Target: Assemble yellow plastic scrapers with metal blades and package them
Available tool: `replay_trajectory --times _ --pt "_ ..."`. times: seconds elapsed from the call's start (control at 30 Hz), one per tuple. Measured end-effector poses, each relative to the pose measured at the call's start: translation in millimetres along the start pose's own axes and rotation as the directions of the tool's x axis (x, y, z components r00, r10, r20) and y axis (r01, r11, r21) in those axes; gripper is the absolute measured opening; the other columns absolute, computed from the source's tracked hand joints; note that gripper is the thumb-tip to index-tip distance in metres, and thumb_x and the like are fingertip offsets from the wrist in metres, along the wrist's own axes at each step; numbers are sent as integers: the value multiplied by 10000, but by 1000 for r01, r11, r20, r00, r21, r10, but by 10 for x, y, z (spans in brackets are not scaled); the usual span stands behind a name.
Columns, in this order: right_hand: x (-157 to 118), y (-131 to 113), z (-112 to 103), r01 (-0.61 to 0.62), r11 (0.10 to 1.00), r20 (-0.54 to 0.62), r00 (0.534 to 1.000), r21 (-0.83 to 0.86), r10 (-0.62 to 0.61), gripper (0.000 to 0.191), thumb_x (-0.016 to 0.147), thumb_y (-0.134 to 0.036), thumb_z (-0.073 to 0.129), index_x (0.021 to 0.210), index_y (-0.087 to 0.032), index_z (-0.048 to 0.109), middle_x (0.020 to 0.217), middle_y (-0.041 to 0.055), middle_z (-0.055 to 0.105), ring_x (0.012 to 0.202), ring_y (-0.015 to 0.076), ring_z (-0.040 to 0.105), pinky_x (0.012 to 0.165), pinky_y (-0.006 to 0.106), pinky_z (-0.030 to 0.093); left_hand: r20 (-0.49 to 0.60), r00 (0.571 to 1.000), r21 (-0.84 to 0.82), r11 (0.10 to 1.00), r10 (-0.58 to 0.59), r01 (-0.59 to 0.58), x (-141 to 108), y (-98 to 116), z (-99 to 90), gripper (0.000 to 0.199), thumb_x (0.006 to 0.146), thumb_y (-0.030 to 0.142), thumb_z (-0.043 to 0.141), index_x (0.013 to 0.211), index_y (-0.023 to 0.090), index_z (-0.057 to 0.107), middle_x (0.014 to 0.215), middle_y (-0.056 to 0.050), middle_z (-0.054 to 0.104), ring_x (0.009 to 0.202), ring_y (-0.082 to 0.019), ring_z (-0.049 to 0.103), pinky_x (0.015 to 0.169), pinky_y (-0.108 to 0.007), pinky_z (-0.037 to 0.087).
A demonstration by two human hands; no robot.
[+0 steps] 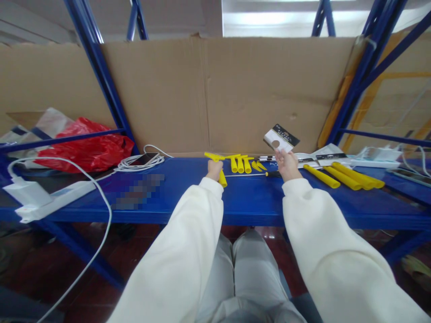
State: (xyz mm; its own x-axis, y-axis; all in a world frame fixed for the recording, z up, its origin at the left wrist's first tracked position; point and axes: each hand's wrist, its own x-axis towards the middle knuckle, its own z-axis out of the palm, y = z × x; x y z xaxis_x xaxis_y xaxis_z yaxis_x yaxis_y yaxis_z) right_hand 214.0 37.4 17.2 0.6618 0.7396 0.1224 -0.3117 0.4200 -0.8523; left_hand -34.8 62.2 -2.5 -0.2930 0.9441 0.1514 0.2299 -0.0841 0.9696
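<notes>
My left hand (214, 169) is wrapped round a yellow T-shaped piece (222, 178), whose crossbar shows above the fist. In my right hand (287, 164) a black and white card (281, 137) is pinched and raised above the table. Between the hands lie more yellow T-shaped pieces (240, 165) in a row and small yellow pointed pieces (258, 166). A thin rod with a black handle (273, 173) lies in front of them, its handle end close to my right hand. Several yellow tubes (343, 176) rest to the right, with black and white packaging (332, 156) behind them.
On the blue table (188, 206), a white power strip (63, 197) with a looping cable stands at the left, near a red plastic bag (87, 143) and a coiled white cable (139, 162). Cardboard (161, 94) and blue posts rise behind. A phone (412, 176) lies far right.
</notes>
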Motion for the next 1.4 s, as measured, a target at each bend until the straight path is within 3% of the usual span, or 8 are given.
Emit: replay_trajectory --times 0.13,0.23,0.37,0.5,0.67,0.8,1.13,1.4 --pt "-12 11 8 -60 998 65 996 32 58 195 926 -65 566 835 -223 495 793 -40 694 785 97 721 746 216 566 18 974 -405 889 -225 213 -44 76 -7 163 864 52 595 926 129 725 737 -86 735 803 -224 763 717 -277 594" --pt "-59 7 0 -92 995 253 964 43 78 223 892 -101 677 799 -225 517 718 -62 667 646 80 655 679 192 545 28 951 -590 763 -308 265 -92 124 -51 143 906 55 593 909 120 720 683 -71 708 734 -198 750 670 -244 586" --pt "-192 16 -10 -120 992 532 839 -31 118 220 836 -122 772 787 -229 587 726 -51 693 639 87 641 699 206 568 50 938 -805 542 -342 241 -127 157 -110 111 982 98 582 984 120 691 739 -49 716 684 -140 723 657 -207 587" --pt "-291 63 -5 -96 984 661 731 -148 171 213 785 -154 850 789 -224 648 752 -33 722 635 96 651 734 239 595 35 933 -883 426 -357 196 -128 148 -137 59 991 125 619 977 169 657 789 -5 711 679 -96 693 664 -186 596" --pt "-297 143 13 -55 983 701 694 -173 163 173 767 -149 871 803 -202 710 818 7 758 705 111 699 825 259 607 141 963 -868 440 -229 232 -163 115 -106 156 950 56 644 835 160 635 780 -9 702 787 -115 728 793 -229 624" --pt "-282 178 14 -25 979 721 672 -204 168 144 764 -166 874 781 -188 733 858 44 776 788 148 730 872 293 617 289 949 -813 491 -124 311 -207 115 -77 151 922 20 663 823 133 676 786 -41 728 811 -121 737 851 -244 620" --pt "-327 174 -2 7 968 776 600 -249 195 171 732 -228 914 787 -178 760 836 62 788 740 172 746 897 338 631 259 954 -794 529 -149 298 -216 100 -59 120 911 54 705 817 125 679 727 -45 730 831 -156 763 896 -281 621" --pt "-341 225 25 42 959 783 588 -280 203 260 690 -318 949 815 -178 770 908 85 803 895 220 772 932 363 618 276 954 -773 564 -114 291 -205 97 -22 199 893 29 653 1058 107 732 815 -72 798 860 -209 799 867 -321 647"
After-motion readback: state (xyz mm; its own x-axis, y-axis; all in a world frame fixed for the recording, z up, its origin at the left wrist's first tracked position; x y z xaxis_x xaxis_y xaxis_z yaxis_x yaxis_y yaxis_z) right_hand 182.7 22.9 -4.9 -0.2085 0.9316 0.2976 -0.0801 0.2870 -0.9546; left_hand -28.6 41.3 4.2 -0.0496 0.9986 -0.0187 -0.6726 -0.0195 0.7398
